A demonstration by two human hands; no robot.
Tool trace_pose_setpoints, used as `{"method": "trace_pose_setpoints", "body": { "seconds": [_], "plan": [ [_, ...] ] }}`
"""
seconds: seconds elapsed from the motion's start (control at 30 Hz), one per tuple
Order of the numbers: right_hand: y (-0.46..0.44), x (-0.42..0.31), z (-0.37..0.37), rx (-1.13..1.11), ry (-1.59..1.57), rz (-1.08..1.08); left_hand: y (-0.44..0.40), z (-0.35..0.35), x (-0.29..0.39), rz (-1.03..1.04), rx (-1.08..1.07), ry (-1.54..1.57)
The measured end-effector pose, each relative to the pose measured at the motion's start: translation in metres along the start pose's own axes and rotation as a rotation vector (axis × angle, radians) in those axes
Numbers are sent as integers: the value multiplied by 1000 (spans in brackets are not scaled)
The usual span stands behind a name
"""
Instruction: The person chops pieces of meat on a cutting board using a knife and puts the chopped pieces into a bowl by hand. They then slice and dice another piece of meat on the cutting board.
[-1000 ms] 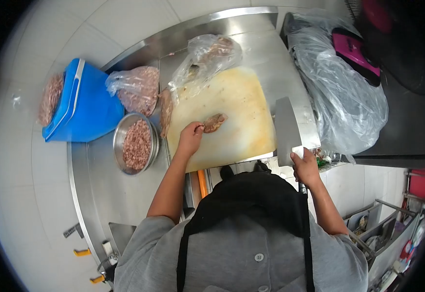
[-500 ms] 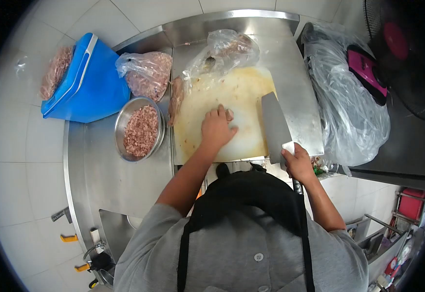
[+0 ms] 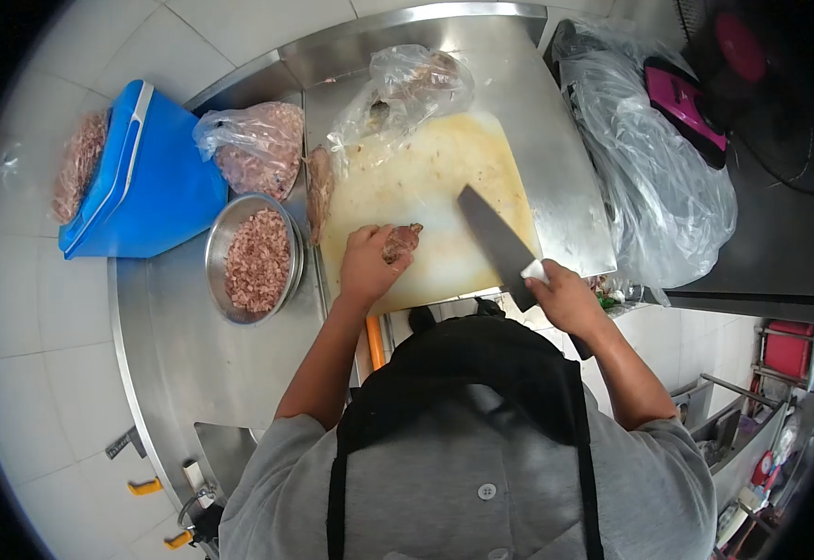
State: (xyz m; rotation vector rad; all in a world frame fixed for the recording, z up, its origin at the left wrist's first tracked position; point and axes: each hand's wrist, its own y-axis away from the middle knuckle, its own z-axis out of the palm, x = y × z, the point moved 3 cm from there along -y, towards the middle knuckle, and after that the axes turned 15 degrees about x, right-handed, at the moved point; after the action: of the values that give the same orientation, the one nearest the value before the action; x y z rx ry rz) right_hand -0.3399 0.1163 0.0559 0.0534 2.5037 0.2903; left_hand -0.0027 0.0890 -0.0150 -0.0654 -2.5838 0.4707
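Note:
My left hand [image 3: 369,266] is closed around a chunk of meat [image 3: 402,242] over the left part of the yellowed cutting board [image 3: 467,154]. In my right hand [image 3: 565,297] is a cleaver [image 3: 495,233] with a broad blade, which points up and left across the board's right side. The blade is apart from the meat. A long strip of meat [image 3: 319,191] lies along the board's left edge. At the board's top left sits a clear plastic bag [image 3: 416,84] with meat inside.
Left of the board stand a steel bowl of diced meat [image 3: 259,261], a bag of meat [image 3: 262,149] and a blue cooler box [image 3: 160,177] with another meat bag [image 3: 82,163] against it. Clear plastic sheeting [image 3: 654,187] and a pink-and-black device [image 3: 685,110] are at right.
My left hand has moved left and toward me, and the meat chunk now shows in its fingers. The cleaver has swung left over the board, its blade tilted. The view has shifted slightly.

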Motion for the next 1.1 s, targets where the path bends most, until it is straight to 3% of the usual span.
{"method": "trace_pose_setpoints", "body": {
  "seconds": [0.1,0.27,0.43,0.53,0.63,0.7,0.73,0.8,0.83,0.9,1.03,1.1],
  "plan": [
    [-6,-32,2,-76,126,-56,6,6,7,-83,-10,7],
    [-14,-71,9,-177,323,-237,16,10,7,-66,-23,15],
    [-30,-80,14,-298,405,-257,16,15,-1,-30,-31,70],
    [-41,-77,53,-221,314,-233,18,17,2,2,3,84],
    [-39,-78,42,-205,288,-223,16,4,4,-17,-51,-2],
    [-32,-74,18,-138,227,-211,4,-14,6,-83,-256,-146],
    [-26,-64,5,-128,214,-201,-2,-15,9,-66,-262,-153],
    [-16,-39,-22,-18,113,-116,-12,-20,20,80,0,-182],
    [-8,-29,-37,20,87,-48,-19,-10,25,91,-6,-183],
    [5,12,-52,114,7,57,-36,23,39,56,-60,41],
    [54,88,-84,325,-97,317,-48,70,72,114,-251,-63],
    [84,122,-102,443,-363,571,-38,79,122,212,-516,319]
  ]
}}
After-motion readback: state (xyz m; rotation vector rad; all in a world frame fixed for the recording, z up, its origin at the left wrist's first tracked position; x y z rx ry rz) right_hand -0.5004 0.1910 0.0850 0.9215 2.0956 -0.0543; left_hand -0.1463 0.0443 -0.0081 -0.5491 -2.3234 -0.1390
